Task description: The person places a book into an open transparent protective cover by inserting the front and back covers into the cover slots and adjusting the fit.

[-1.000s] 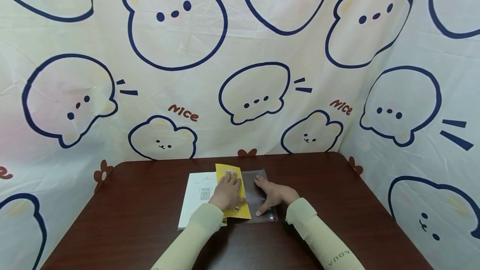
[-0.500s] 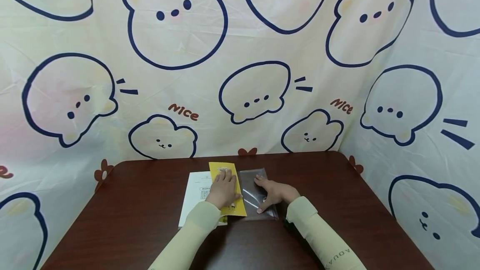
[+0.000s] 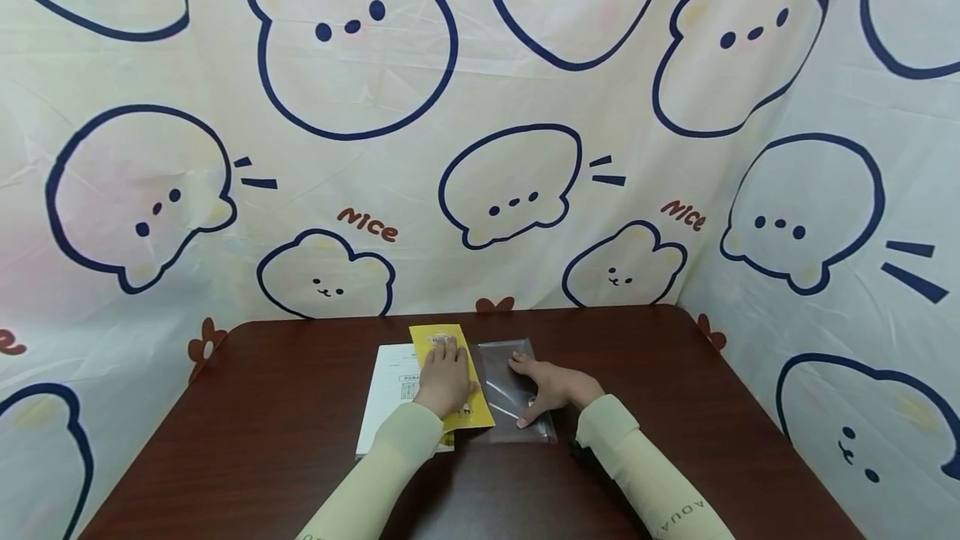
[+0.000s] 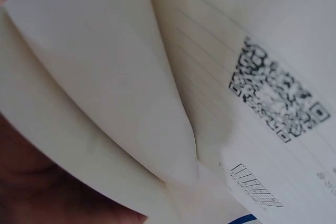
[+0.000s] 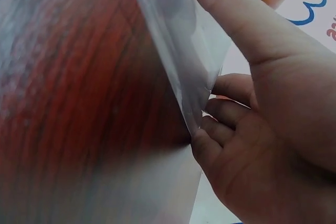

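An opened booklet lies near the middle of the table, its white printed page (image 3: pixel 384 398) at the left and its yellow cover (image 3: pixel 471 413) to the right, slanting across. My left hand (image 3: pixel 444 377) holds that yellow cover, fingers laid along its top and thumb by the right edge. In the left wrist view a bent pale sheet (image 4: pixel 115 72) stands over a page with a QR code (image 4: pixel 278 95). Right of the booklet is a clear plastic book cover (image 3: pixel 502 373). My right hand (image 3: pixel 555 386) grips its edge, several fingertips curled against the film (image 5: pixel 178 35) in the right wrist view.
The dark brown wooden table (image 3: pixel 262 423) extends around the booklet on both sides. A pale curtain (image 3: pixel 510 90) printed with cartoon bears hangs behind the table and along its sides.
My left hand has drawn the yellow cover leftward, widening the bared part of the clear plastic. The right hand has stayed almost in place on the plastic.
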A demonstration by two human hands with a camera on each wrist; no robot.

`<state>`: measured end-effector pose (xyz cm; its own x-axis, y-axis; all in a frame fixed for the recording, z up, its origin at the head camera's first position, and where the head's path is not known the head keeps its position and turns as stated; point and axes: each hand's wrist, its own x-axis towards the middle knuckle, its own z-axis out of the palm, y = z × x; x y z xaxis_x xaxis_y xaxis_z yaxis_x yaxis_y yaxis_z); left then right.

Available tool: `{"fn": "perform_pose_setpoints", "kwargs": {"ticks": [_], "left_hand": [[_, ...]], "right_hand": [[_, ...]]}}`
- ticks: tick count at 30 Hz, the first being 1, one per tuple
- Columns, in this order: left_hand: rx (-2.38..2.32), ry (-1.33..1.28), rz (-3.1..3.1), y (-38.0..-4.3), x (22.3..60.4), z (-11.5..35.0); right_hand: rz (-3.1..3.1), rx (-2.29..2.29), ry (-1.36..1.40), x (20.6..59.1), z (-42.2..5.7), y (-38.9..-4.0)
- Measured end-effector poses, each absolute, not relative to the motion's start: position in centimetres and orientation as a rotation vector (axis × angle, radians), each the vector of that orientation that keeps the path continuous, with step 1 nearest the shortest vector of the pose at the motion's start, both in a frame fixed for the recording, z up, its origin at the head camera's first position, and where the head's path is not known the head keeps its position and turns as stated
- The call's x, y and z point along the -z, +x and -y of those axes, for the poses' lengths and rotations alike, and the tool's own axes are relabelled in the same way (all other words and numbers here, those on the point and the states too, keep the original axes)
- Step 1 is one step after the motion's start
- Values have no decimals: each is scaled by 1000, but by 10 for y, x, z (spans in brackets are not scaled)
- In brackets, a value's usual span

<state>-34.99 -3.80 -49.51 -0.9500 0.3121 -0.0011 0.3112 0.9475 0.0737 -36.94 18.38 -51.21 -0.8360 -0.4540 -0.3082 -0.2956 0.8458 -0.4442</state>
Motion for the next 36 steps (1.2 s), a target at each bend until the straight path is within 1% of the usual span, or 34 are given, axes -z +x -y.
{"fn": "perform_pose_setpoints", "kwargs": {"ticks": [5, 12, 17, 22, 28, 36], "left_hand": [[-162, 443, -3097, -350, 494, 38], [-54, 634, -3025, -346, 494, 39], [29, 694, -2996, -346, 493, 40], [57, 700, -2953, -350, 491, 42], [-54, 680, -2851, -359, 491, 48], [-108, 685, -2776, -361, 488, 50]], "right_hand": [[-2609, 547, -558, 513, -185, -370], [-2614, 535, -526, 515, -184, -369], [-2632, 528, -517, 515, -184, -368], [-2635, 532, -539, 515, -186, -368], [-2617, 538, -571, 514, -189, -369], [-2597, 564, -577, 513, -192, -371]]}}
